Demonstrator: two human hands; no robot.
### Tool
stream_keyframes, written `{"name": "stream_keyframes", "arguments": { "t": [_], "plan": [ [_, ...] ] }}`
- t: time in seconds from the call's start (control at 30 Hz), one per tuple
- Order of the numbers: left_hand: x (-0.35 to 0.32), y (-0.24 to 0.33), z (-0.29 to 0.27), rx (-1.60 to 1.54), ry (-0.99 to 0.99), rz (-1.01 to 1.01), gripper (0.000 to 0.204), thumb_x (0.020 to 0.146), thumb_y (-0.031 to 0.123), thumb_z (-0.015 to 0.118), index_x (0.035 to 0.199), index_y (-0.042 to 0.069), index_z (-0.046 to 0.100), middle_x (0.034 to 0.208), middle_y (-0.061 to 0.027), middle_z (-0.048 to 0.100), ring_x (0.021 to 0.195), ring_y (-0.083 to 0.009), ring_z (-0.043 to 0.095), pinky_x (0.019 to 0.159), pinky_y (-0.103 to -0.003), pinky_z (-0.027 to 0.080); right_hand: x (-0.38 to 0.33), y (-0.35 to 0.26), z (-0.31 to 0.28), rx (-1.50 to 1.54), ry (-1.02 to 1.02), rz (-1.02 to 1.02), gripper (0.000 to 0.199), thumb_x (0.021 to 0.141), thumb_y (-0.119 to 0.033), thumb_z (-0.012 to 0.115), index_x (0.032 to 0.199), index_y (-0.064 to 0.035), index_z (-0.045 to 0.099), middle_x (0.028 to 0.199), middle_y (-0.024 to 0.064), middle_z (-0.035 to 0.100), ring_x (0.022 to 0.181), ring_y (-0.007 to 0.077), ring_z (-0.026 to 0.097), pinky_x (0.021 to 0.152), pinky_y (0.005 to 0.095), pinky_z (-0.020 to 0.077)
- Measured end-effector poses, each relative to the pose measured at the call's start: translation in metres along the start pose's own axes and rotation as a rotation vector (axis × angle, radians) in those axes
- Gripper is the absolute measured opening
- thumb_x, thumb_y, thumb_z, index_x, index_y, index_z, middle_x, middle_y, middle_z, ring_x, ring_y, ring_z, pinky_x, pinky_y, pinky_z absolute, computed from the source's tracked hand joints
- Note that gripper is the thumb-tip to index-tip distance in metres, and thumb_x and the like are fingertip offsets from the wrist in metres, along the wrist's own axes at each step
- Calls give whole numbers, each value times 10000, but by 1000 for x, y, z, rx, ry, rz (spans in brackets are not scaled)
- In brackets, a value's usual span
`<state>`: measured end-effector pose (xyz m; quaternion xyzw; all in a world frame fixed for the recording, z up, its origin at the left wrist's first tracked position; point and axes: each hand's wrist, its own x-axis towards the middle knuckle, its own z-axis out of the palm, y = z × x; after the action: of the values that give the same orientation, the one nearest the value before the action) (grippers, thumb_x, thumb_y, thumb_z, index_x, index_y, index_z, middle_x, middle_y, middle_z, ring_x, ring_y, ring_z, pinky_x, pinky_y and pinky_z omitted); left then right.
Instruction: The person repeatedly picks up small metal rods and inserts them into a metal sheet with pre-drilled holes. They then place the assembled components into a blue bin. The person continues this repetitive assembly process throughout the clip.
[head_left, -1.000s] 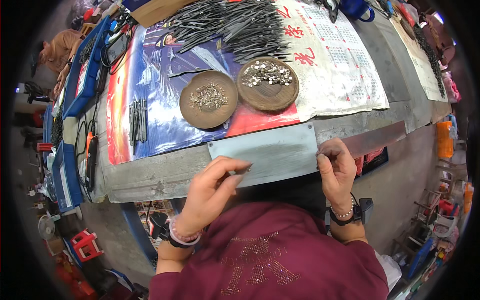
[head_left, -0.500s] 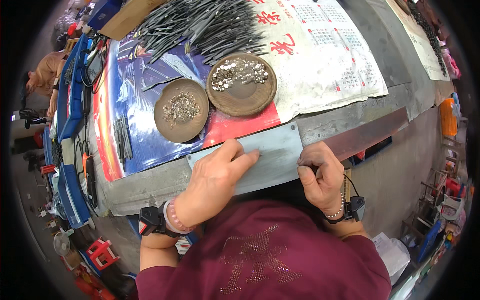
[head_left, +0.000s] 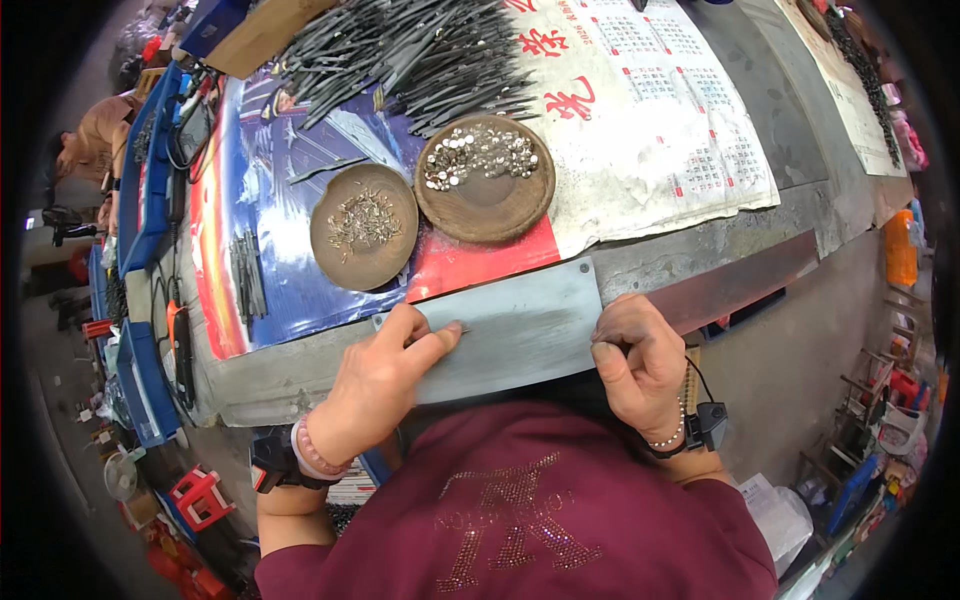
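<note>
A grey metal plate (head_left: 520, 325) with rivets at its corners lies along the front edge of the bench. Over its left part is my left hand (head_left: 375, 375), thumb and forefinger pinching a small thin metal pin (head_left: 466, 330) whose tip just shows. My right hand (head_left: 643, 365) is curled closed at the plate's right end, and what its fingers hold is hidden. Beyond the plate stand a round wooden bowl (head_left: 333, 262) of small metal pins and a wider wooden dish (head_left: 485, 222) of shiny round metal pieces.
A large heap of thin dark strips (head_left: 420, 60) lies at the back, with a smaller bunch (head_left: 248, 275) at left. Posters (head_left: 660, 165) cover the bench. A reddish-brown strip (head_left: 745, 285) runs along the right front edge. Blue trays (head_left: 145, 385) and another person (head_left: 98, 145) are at left.
My left hand has slid left along the plate, still pinching, baring more of the plate's middle. My right hand stays at the plate's right end. The whole view has shifted slightly.
</note>
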<state>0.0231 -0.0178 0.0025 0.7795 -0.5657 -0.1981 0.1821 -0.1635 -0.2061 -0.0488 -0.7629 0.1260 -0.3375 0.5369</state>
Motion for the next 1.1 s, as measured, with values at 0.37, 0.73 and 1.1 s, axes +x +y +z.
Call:
{"name": "stream_keyframes", "arguments": {
  "t": [0.37, 0.73, 1.1],
  "plan": [
    [32, 19, 13, 40, -58, 154, 400, 784, 15, 548, 1174, 85, 600, 907, -124, 498, 766, -310, 616, 612, -400, 499, -11, -14, 4, 63, -29, -38, 131, 782, -32, 705, 794, -9, 576, 737, 92, 585, 616, 209, 527, 571, 301, 430],
    [-2, 5, 18, -273, 276, 145, 445, 818, -48, 599, 1241, 93, 583, 921, -95, 575, 703, -234, 582, 609, -319, 484, -8, -41, 15, -13, -254, -24, 136, 790, -21, 703, 836, 5, 578, 776, 117, 588, 653, 249, 568, 600, 312, 467],
    [-52, 41, 40, -1527, 287, -171, 315, 989, 29, 473, 1301, -16, 474, 953, -103, 599, 604, -51, 449, 538, -177, 379, 6, -50, 62, 35, -294, -46, 123, 820, -41, 683, 869, 19, 588, 772, 122, 567, 611, 249, 564, 549, 322, 459]
  ]
}}
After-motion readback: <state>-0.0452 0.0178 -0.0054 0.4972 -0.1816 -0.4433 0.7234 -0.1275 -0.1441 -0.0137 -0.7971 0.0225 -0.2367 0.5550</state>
